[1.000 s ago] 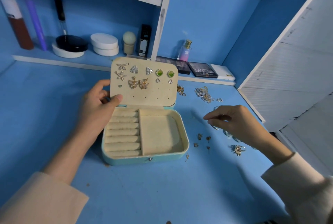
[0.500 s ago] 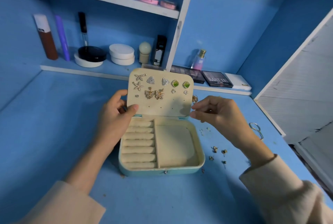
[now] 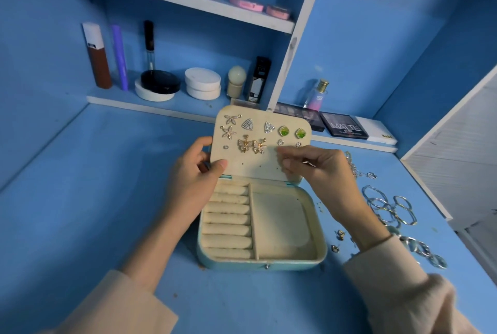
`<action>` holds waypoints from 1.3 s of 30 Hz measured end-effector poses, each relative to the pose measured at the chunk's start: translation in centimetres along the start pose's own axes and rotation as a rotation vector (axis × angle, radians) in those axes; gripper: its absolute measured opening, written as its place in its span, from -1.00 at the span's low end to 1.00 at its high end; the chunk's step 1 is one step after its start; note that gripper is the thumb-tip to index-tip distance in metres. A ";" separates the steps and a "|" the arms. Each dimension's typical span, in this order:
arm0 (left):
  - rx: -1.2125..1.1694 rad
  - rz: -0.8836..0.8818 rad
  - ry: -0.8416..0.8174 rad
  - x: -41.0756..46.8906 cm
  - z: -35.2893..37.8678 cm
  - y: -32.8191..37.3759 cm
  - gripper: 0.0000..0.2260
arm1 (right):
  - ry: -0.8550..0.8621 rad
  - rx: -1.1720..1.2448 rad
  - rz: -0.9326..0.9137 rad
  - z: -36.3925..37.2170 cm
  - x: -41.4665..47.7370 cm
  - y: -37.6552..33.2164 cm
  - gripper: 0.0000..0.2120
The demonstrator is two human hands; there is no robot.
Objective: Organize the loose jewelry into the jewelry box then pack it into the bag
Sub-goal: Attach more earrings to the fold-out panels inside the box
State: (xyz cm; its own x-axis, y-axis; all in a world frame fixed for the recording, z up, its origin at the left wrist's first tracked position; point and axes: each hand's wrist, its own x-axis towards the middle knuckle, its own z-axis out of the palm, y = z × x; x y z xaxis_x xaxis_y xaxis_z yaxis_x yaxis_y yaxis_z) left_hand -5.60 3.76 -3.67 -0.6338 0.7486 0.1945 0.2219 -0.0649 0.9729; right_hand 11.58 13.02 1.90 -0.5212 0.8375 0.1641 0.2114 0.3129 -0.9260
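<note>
The jewelry box [image 3: 262,229] stood open on the blue desk [image 3: 80,212], its lid [image 3: 259,145] upright and studded with earrings. The left hand [image 3: 192,175] gripped the lid's left edge, thumb in front, while the right hand [image 3: 316,169] pinched something too small to identify against the lid's right side. Loose rings [image 3: 390,208] lay right of the box.

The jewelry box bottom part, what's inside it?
Inside the jewelry box only cream ring rolls and a bare square tray show. The left hand covers the top-left corner.
</note>
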 end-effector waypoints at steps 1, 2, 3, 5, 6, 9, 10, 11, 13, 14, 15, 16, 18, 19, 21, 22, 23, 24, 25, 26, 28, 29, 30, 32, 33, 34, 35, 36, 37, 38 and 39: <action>0.004 -0.001 -0.002 0.0 0.0 0.1 -0.71 | 0.022 0.005 0.002 0.1 0.0 0.0 -0.75; 0.007 -0.001 -0.003 0.0 0.0 0.0 -0.70 | 0.047 0.015 0.007 0.2 0.0 0.1 -0.77; 0.012 -0.001 -0.005 0.0 0.0 0.0 -0.70 | 0.071 0.027 0.010 0.4 0.0 0.0 -0.80; 0.021 0.000 -0.003 -0.1 -0.1 0.1 -0.71 | 0.114 0.009 -0.005 0.5 0.1 0.0 -0.83; 0.024 0.003 -0.004 -0.1 -0.1 0.1 -0.71 | 0.131 -0.012 -0.019 0.6 0.1 0.0 -0.82; 0.032 0.004 -0.010 -0.1 -0.2 0.3 -0.71 | 0.140 -0.057 -0.025 0.4 0.3 0.0 -0.81; 0.031 0.001 -0.014 -0.2 -0.2 0.3 -0.71 | 0.135 -0.076 -0.022 0.3 0.3 0.0 -0.82; 0.030 -0.002 -0.018 -0.2 -0.2 0.3 -0.71 | 0.131 -0.100 -0.020 0.3 0.4 0.0 -0.82; 0.025 -0.003 -0.022 -0.2 -0.2 0.4 -0.71 | 0.136 -0.150 -0.019 0.2 0.4 0.1 -0.83; 0.022 -0.001 -0.021 -0.2 -0.2 0.4 -0.71 | 0.145 -0.170 -0.018 0.2 0.4 0.2 -0.84; 0.017 -0.001 -0.020 -0.2 -0.2 0.4 -0.71 | 0.154 -0.189 -0.018 0.2 0.5 0.3 -0.84; 0.012 -0.002 -0.019 -0.2 -0.2 0.4 -0.71 | 0.161 -0.208 -0.020 0.2 0.5 0.5 -0.84; 0.009 -0.002 -0.020 -0.2 -0.2 0.4 -0.71 | 0.170 -0.247 -0.031 0.3 0.6 0.7 -0.86; 0.011 0.001 -0.021 -0.2 -0.2 0.4 -0.71 | 0.178 -0.263 -0.040 0.3 0.6 0.8 -0.87; 0.019 0.006 -0.023 -0.3 -0.2 0.5 -0.70 | 0.194 -0.283 -0.058 0.4 0.5 1.0 -0.86; 0.023 0.008 -0.023 -0.3 -0.2 0.5 -0.70 | 0.197 -0.286 -0.063 0.4 0.5 1.0 -0.85; 0.030 0.008 -0.023 -0.3 -0.2 0.6 -0.69 | 0.196 -0.286 -0.063 0.5 0.5 1.0 -0.84; 0.035 0.008 -0.023 -0.3 -0.2 0.6 -0.69 | 0.195 -0.285 -0.063 0.5 0.5 1.0 -0.83; 0.036 0.005 -0.024 -0.2 -0.2 0.6 -0.70 | 0.194 -0.283 -0.062 0.6 0.5 1.0 -0.82; 0.033 0.002 -0.024 -0.2 -0.2 0.6 -0.71 | 0.192 -0.283 -0.060 0.7 0.5 1.0 -0.81; 0.027 -0.002 -0.021 -0.2 -0.2 0.6 -0.72 | 0.187 -0.296 -0.055 0.8 0.5 1.0 -0.81; 0.027 -0.003 -0.018 -0.2 -0.2 0.6 -0.72 | 0.185 -0.304 -0.050 0.8 0.5 0.9 -0.82; 0.028 -0.005 -0.017 -0.2 -0.2 0.6 -0.72 | 0.182 -0.308 -0.043 0.8 0.4 0.9 -0.83; 0.029 -0.006 -0.021 -0.3 -0.2 0.7 -0.73 | 0.177 -0.311 -0.026 0.8 0.4 0.9 -0.85; 0.030 -0.008 -0.024 -0.3 -0.2 0.7 -0.73 | 0.175 -0.315 -0.020 0.8 0.4 0.9 -0.85; 0.030 -0.009 -0.026 -0.3 -0.2 0.7 -0.73 | 0.175 -0.321 -0.016 0.8 0.4 0.9 -0.86; 0.033 -0.009 -0.027 -0.4 -0.3 0.8 -0.73 | 0.179 -0.323 -0.014 0.8 0.4 0.9 -0.86; 0.036 -0.009 -0.028 -0.4 -0.3 0.8 -0.72 | 0.185 -0.321 -0.011 0.9 0.4 0.9 -0.86; 0.039 -0.011 -0.029 -0.4 -0.3 0.8 -0.71 | 0.194 -0.318 -0.010 1.0 0.5 0.9 -0.87; 0.042 -0.012 -0.029 -0.4 -0.3 0.9 -0.70 | 0.208 -0.320 -0.010 1.1 0.5 1.0 -0.89; 0.044 -0.014 -0.030 -0.4 -0.3 0.9 -0.70 | 0.227 -0.332 -0.014 1.2 0.6 1.1 -0.91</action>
State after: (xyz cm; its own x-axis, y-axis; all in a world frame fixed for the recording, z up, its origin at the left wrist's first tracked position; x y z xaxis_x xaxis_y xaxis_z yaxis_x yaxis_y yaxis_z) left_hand -5.36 3.21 -2.84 -0.6147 0.7687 0.1769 0.2463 -0.0260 0.9689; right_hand 10.47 13.29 0.58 -0.3377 0.8983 0.2811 0.4811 0.4214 -0.7688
